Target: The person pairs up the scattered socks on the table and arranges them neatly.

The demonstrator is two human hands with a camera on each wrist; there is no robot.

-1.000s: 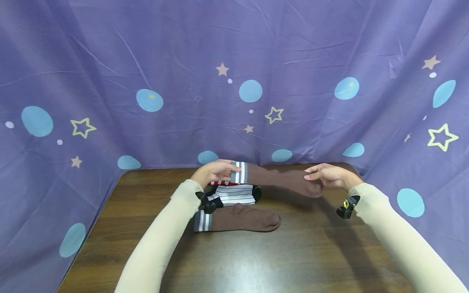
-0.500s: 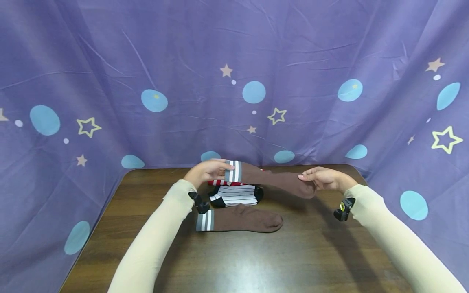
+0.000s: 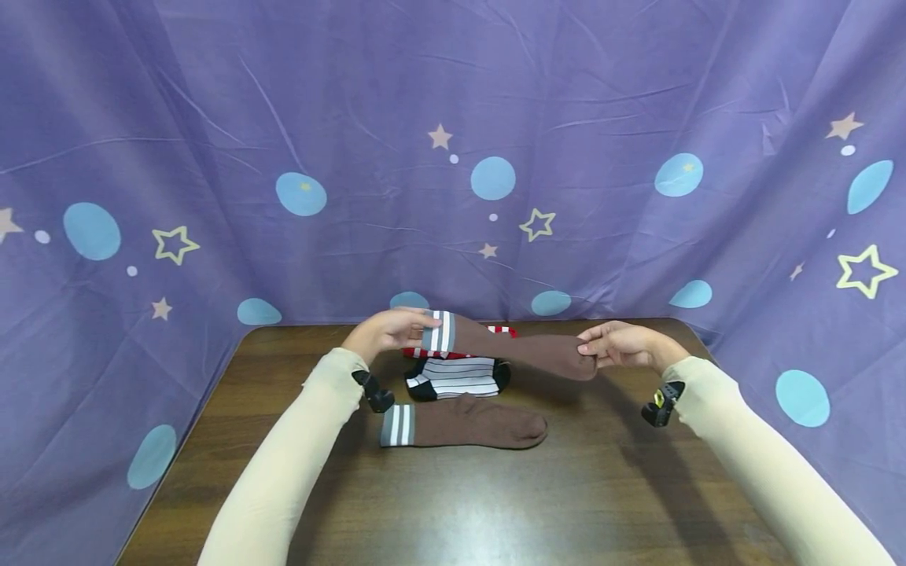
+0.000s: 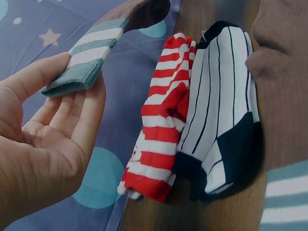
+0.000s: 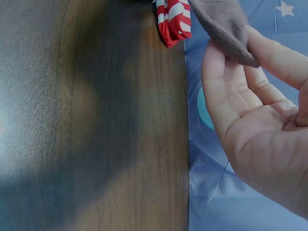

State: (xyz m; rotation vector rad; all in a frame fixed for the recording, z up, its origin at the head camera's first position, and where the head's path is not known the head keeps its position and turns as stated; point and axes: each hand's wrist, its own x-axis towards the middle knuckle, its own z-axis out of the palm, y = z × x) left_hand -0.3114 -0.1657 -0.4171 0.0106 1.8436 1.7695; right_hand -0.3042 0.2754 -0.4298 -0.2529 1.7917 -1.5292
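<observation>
A brown sock (image 3: 524, 350) with a grey-and-white striped cuff is stretched between both hands above the table. My left hand (image 3: 389, 330) pinches its cuff, thumb on top and fingers below, as the left wrist view also shows. At the toe end, my right hand (image 3: 623, 344) pinches the sock between thumb and fingers. A matching brown sock (image 3: 474, 423) lies flat nearer to me, toe to the right. Behind it lies a white sock (image 3: 456, 377) with black stripes, heel and toe. Red-and-white striped socks (image 4: 159, 120) lie farthest back, partly hidden by the held sock.
The brown wooden table (image 3: 495, 503) extends toward me and to both sides of the socks. A purple curtain (image 3: 396, 157) with stars and dots hangs right behind the table's far edge and along both sides.
The held sock has shifted slightly left with both hands, and the right hand's grip now sits closer to the toe's tip. More of the red-and-white socks shows behind it. The lying socks stay put.
</observation>
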